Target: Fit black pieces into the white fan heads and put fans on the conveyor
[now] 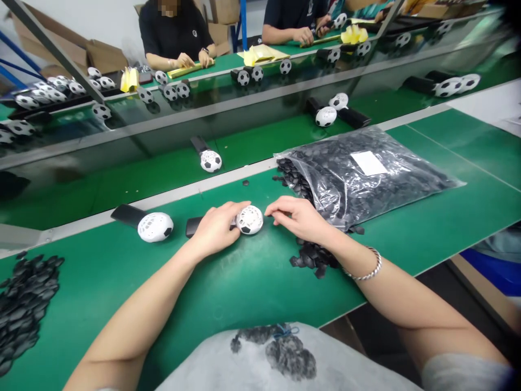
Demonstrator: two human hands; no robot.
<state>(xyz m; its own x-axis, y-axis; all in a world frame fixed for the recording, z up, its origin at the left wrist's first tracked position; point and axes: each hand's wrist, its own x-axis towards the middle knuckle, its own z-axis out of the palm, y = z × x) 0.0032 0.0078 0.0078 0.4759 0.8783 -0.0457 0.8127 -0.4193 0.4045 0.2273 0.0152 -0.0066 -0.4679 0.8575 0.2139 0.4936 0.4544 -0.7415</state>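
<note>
My left hand (pixel 220 227) is closed around a football-patterned white ball head (pixel 249 220) with a black handle (pixel 192 226), which lies on the green table. Many openings show in the ball's white shell, and a black patch sits low on it. Just right of the ball is my right hand (pixel 296 217), thumb and fingertips pinched together; whatever they hold is too small to make out. A second ball-headed piece (pixel 155 227) with a black handle lies to the left. Loose black patches (pixel 312 257) are heaped beneath my right wrist.
A clear bag of black patches (pixel 362 182) lies open at the right. Another patch pile (pixel 26 304) is at the far left. Beyond a metal rail, a green conveyor (pixel 260 138) carries several ball-headed pieces. Across it, people (pixel 177 32) work among yellow sheets and cartons.
</note>
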